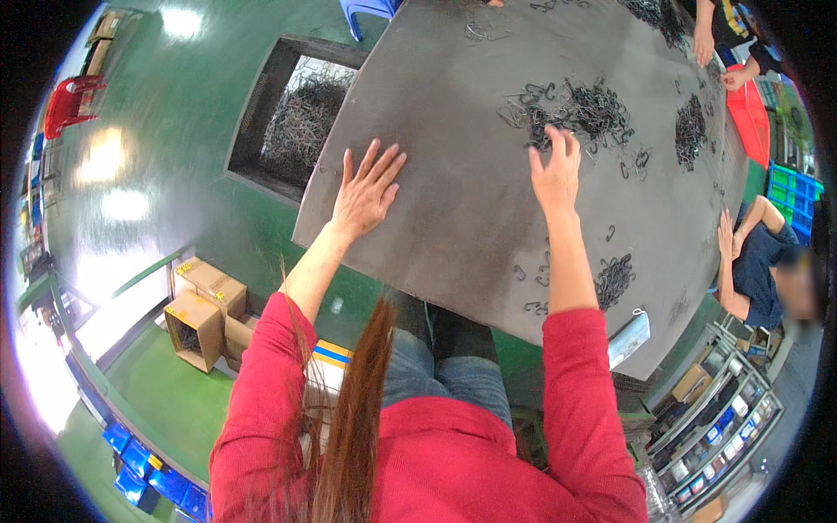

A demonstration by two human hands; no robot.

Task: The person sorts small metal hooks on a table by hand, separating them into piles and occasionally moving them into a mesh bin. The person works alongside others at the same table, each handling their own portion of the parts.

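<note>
My left hand (366,190) lies flat and open on a bare part of the grey table (453,227), fingers spread, holding nothing. My right hand (555,170) reaches forward with fingers curled at the near edge of a heap of dark metal hooks (586,109); whether it grips any hook is hidden by the fingers. A smaller heap of hooks (615,279) lies beside my right forearm, with loose hooks (534,275) near the table's front edge. Both sleeves are red.
Further hook piles (690,129) lie at the right. Another person (767,261) sits at the table's right side, and other hands (704,44) work at the far end. A bin of metal parts (301,113) stands left of the table; cardboard boxes (205,318) sit on the green floor.
</note>
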